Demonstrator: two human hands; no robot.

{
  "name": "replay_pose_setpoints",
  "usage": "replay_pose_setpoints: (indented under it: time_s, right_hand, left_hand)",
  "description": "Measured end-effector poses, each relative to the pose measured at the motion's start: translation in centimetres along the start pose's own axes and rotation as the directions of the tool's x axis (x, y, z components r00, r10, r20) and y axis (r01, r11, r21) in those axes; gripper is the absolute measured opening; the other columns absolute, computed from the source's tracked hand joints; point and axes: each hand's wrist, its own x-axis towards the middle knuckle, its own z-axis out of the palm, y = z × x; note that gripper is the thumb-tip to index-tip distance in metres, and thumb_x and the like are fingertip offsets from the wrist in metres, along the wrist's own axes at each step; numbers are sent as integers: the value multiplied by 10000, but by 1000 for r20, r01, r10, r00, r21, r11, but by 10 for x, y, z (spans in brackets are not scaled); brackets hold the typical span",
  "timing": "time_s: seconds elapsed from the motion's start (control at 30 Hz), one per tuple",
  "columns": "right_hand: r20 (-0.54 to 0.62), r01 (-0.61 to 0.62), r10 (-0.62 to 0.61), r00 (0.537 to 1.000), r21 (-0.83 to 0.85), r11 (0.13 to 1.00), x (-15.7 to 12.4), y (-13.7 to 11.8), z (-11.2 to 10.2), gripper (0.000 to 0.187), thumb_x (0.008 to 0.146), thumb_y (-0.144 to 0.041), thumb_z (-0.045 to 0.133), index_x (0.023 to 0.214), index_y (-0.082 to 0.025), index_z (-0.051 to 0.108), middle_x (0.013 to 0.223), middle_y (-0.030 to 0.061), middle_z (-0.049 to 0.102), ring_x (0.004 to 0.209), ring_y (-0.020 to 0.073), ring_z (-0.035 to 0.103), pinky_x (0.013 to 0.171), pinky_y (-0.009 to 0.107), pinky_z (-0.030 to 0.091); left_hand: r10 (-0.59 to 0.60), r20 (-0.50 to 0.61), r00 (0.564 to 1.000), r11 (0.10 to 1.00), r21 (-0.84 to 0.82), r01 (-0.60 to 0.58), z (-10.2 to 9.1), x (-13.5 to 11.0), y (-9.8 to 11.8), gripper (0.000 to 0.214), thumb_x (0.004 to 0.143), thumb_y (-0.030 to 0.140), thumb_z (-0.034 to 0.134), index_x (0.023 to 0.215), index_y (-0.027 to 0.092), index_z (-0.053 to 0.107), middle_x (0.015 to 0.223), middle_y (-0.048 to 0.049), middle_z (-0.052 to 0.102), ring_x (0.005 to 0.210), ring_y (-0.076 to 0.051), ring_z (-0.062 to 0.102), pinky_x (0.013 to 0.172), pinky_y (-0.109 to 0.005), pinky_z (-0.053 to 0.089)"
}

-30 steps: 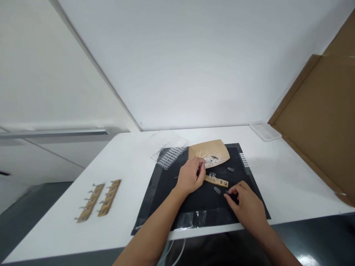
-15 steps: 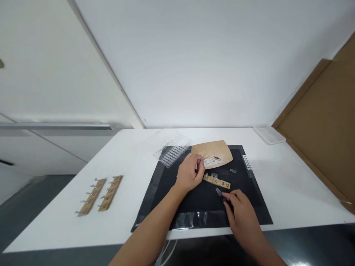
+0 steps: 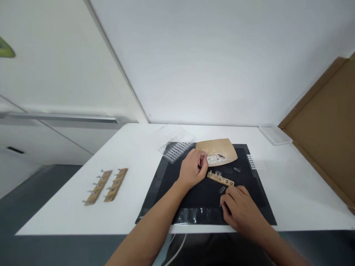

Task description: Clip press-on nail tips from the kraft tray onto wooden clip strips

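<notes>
My left hand (image 3: pixel 193 169) is closed in a pinch at the near left edge of the tan paper tray (image 3: pixel 222 145); what its fingertips hold, if anything, is too small to make out. My right hand (image 3: pixel 239 205) is curled low over the black mat (image 3: pixel 191 195), its thumb and forefinger pressed together on something hidden. Just beyond it lies a loose clear nail tip (image 3: pixel 222 190). Between the hands sits a wooden strip (image 3: pixel 220 178) with clear nail tips standing at its left and bare round metal spots at its right. Another nail tip (image 3: pixel 237 170) lies farther back.
A clear case (image 3: pixel 177 150) with rows of nail tips lies at the mat's back left. White dots on a sheet (image 3: pixel 255 162) are at the right, with a clear plastic tray (image 3: pixel 275 135) behind. Two wooden strips (image 3: pixel 97 187) (image 3: pixel 115 184) with small stands lie left; cardboard (image 3: pixel 327 122) stands right.
The view has shifted slightly. My right hand's fingers have curled in and drawn a little away from the loose nail tip. My left hand keeps its pinch by the paper tray.
</notes>
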Motion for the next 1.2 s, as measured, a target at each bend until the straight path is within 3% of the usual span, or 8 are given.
replay_pose_setpoints:
  time_s: [0.13, 0.3, 0.43, 0.6, 0.9, 0.97, 1.07, 1.2]
  right_hand:
    - [47, 162, -161, 986, -10, 987, 21, 15, -35, 178, 883, -53, 531, 931, -210, 600, 898, 64, 608, 856, 236, 551, 772, 387, 410]
    - [57, 192, -194, 979, 30, 981, 58, 42, -64, 181, 784, -53, 524, 858, -214, 563, 861, 58, 585, 778, 220, 503, 695, 345, 385]
    - [65, 189, -197, 978, 115, 975, 76, 70, -59, 209, 799, -46, 519, 902, -223, 564, 871, 32, 576, 750, 195, 523, 679, 316, 390]
    - [37, 120, -133, 990, 244, 962, 75, 102, -39, 229, 828, -38, 511, 941, -226, 579, 929, 34, 571, 771, 179, 554, 667, 287, 410]
    - [10, 58, -64, 998, 309, 949, 69, 118, -26, 192, 813, -68, 521, 867, -224, 621, 916, 23, 571, 683, 139, 516, 620, 259, 384]
    - [0, 54, -57, 998, 301, 952, 69, 118, -25, 182, 823, -80, 526, 862, -225, 628, 909, 18, 568, 682, 137, 518, 629, 258, 383]
    - [5, 36, -39, 999, 266, 963, 67, 117, -22, 158, 838, -102, 524, 843, -225, 624, 878, 12, 565, 677, 137, 513, 627, 255, 363]
    - [-2, 9, -9, 1000, 261, 965, 66, 115, -19, 129, 822, -121, 542, 825, -222, 622, 843, -1, 582, 660, 131, 520, 620, 250, 343]
  left_hand:
    - [-4, -16, 1000, 1000, -16, 3, -1, -1, 1, 84, 966, 196, 518, 967, 217, 599, 737, -1, 549, 725, -184, 553, 724, -328, 474]
    - [1, -43, 999, 1000, -22, -1, -4, -1, 1, 105, 976, 198, 498, 978, 216, 602, 778, -23, 585, 736, -192, 555, 727, -341, 476]
    - [-11, -47, 999, 1000, -11, 11, -6, -1, -2, 128, 991, 195, 475, 987, 217, 600, 826, -48, 628, 790, -210, 591, 750, -357, 491]
    - [-14, -29, 999, 1000, -6, 14, -7, -1, -5, 125, 989, 176, 473, 983, 221, 590, 857, -48, 649, 807, -211, 595, 753, -357, 492]
    - [-112, -37, 993, 988, 102, 115, -6, 1, -8, 99, 951, 187, 517, 983, 214, 607, 840, -43, 641, 784, -208, 609, 719, -342, 478]
    - [-243, -85, 966, 954, 157, 254, -11, 4, -14, 88, 917, 202, 538, 956, 217, 615, 807, -34, 647, 758, -214, 619, 697, -341, 469]
    - [-458, -199, 866, 854, 170, 491, -24, 11, -24, 80, 876, 214, 558, 916, 231, 625, 723, 0, 651, 655, -201, 615, 638, -319, 445]
    - [-579, -199, 791, 691, 396, 606, -39, 16, -33, 94, 898, 299, 587, 894, 239, 659, 713, -26, 674, 633, -230, 614, 592, -308, 405]
